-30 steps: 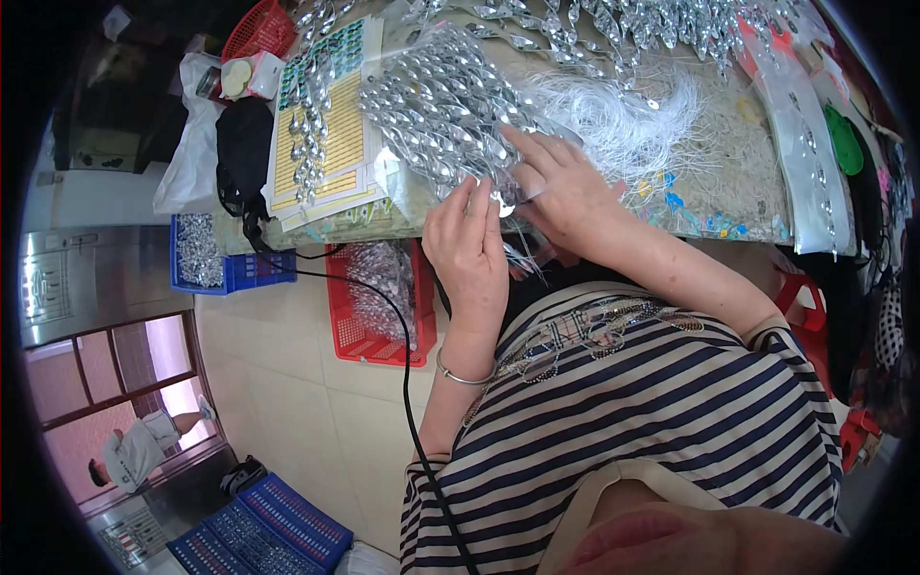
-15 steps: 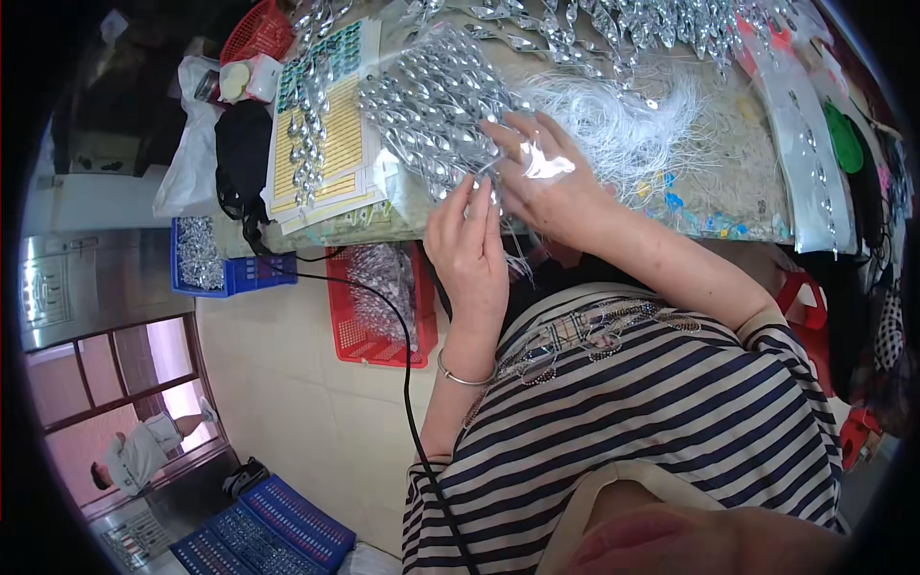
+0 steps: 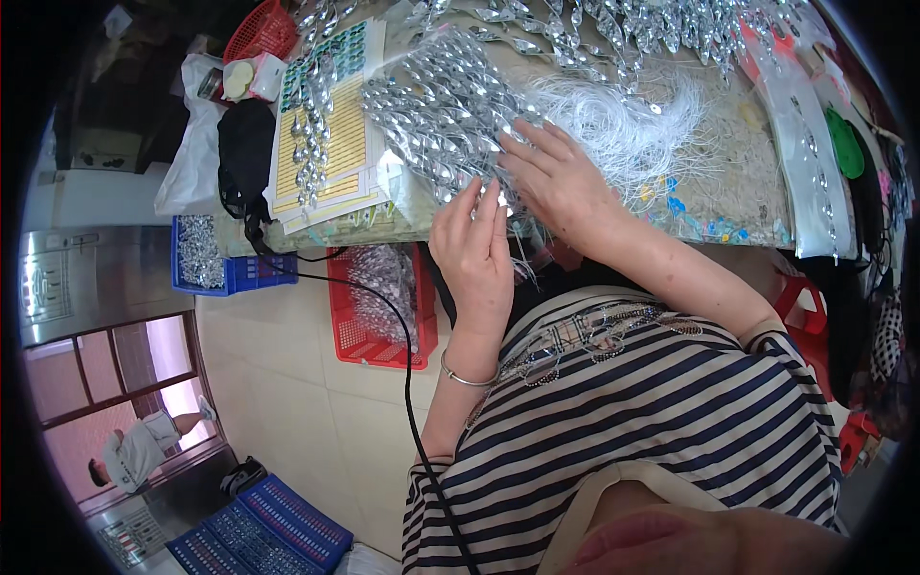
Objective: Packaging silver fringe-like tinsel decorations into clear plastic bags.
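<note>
A flat bundle of shiny silver twisted strands (image 3: 436, 101), partly under clear plastic film, lies near the front of the worktable. Over its right edge rests my right hand (image 3: 567, 190), palm down with its fingers stretched out. My left hand (image 3: 474, 254) is at the bundle's near edge, fingers pointing away from me and slightly apart; I see nothing held in it. Whether its fingertips press on the film, I cannot make out. Thin clear threads hang over the table edge between my wrists. To the right of the bundle spreads a tangle of white, translucent thread (image 3: 623, 120).
Patterned sheets (image 3: 345, 134) and a black pouch (image 3: 241, 149) lie left; more silver strands (image 3: 661, 29) lie at the back. A long plastic sleeve (image 3: 810, 182) is right. Below stand a red crate (image 3: 372, 356) and a blue crate (image 3: 230, 278). A black cable (image 3: 407, 383) crosses beside my left arm.
The glossy film over the back of my right hand is gone from there; that hand has shifted slightly right and its fingers lie flatter. My left fingers have spread a little.
</note>
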The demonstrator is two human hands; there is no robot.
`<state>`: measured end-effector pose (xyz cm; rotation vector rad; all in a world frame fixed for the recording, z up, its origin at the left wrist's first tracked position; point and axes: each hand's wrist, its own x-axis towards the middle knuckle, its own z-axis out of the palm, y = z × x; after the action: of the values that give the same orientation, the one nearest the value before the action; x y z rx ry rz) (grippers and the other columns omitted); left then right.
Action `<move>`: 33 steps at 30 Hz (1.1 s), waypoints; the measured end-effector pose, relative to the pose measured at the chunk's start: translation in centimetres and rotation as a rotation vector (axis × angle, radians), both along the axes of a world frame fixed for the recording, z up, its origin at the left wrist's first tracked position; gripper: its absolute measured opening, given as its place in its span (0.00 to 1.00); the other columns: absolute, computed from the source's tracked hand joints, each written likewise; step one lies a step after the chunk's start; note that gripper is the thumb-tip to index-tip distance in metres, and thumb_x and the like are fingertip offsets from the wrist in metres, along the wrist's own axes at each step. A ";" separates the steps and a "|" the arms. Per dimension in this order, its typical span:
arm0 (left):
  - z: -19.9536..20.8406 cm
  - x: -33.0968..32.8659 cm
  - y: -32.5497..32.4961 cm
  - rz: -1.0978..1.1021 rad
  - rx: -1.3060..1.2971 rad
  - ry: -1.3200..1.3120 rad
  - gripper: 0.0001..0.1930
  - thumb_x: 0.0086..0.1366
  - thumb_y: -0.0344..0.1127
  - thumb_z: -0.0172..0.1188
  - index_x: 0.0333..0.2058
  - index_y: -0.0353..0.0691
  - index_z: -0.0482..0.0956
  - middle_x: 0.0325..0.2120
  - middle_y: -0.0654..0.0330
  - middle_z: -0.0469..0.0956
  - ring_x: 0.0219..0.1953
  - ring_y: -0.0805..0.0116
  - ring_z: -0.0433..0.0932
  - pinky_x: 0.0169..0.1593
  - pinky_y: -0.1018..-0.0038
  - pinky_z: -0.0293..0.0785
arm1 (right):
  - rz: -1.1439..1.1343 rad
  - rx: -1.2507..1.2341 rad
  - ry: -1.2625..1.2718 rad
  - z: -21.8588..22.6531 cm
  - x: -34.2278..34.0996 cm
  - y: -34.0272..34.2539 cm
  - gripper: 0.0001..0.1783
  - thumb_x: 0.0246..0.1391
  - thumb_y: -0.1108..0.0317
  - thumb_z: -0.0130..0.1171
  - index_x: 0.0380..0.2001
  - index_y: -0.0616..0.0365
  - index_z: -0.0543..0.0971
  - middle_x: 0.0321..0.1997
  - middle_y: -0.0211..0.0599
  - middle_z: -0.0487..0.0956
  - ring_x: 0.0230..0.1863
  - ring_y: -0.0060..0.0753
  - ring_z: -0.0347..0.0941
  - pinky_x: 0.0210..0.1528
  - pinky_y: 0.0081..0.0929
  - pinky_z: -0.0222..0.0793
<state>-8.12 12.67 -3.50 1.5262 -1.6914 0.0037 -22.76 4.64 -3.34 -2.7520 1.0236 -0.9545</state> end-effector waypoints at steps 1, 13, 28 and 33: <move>-0.1 0.0 0.0 0.004 -0.002 -0.010 0.15 0.62 0.29 0.60 0.49 0.39 0.80 0.49 0.55 0.76 0.48 0.55 0.74 0.54 0.61 0.67 | 0.002 0.000 0.002 0.1 -0.1 0.3 0.19 0.50 0.70 0.59 0.47 0.60 0.77 0.59 0.41 0.73 0.66 0.48 0.62 0.68 0.51 0.54; -0.1 -0.2 0.1 -0.012 0.004 0.013 0.15 0.63 0.29 0.59 0.49 0.39 0.80 0.48 0.53 0.77 0.48 0.54 0.74 0.54 0.60 0.66 | -0.021 0.043 0.144 -0.3 1.7 -1.0 0.22 0.49 0.70 0.59 0.48 0.65 0.76 0.64 0.49 0.67 0.69 0.53 0.55 0.71 0.55 0.47; -2.4 0.6 3.8 0.151 0.209 0.219 0.39 0.62 0.37 0.64 0.66 0.32 0.53 0.62 0.38 0.57 0.63 0.42 0.59 0.64 0.54 0.54 | 0.057 0.122 0.111 -0.4 -0.1 1.3 0.32 0.54 0.67 0.59 0.62 0.60 0.65 0.70 0.46 0.60 0.73 0.53 0.49 0.71 0.54 0.48; -3.0 0.5 4.9 0.107 0.387 0.820 0.46 0.60 0.33 0.66 0.68 0.34 0.43 0.64 0.42 0.54 0.56 0.54 0.67 0.56 0.62 0.69 | 0.214 0.236 0.006 2.1 -4.5 3.8 0.24 0.54 0.71 0.61 0.55 0.59 0.72 0.66 0.47 0.66 0.66 0.54 0.61 0.64 0.44 0.62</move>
<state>-7.59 17.56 -6.55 1.5759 -0.9760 -0.8213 -27.30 8.39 -1.23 -2.6028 0.7669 -0.7430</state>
